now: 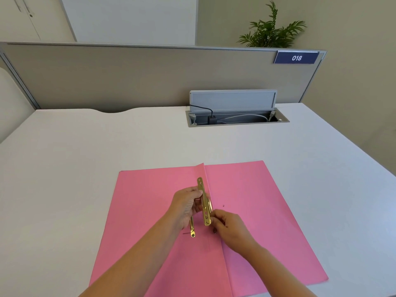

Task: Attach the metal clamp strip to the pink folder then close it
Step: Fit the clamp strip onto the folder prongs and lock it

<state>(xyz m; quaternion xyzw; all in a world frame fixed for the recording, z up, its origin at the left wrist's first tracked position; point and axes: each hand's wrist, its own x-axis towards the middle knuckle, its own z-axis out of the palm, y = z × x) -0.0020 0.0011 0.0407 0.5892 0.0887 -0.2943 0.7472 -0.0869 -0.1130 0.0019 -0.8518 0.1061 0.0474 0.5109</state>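
At centre frame, the left hand [186,205] and right hand [227,227] both pinch the brass clamp strip [204,202] above the open pink folder [246,221]

White table [85,151] in front of me. Open grey cable box [235,116] set into its far edge, lid up, black and white cables inside. Beige partition [128,78] along the far edge, blue "018" tag [296,58] at its top right. Green plant [271,31] behind it.
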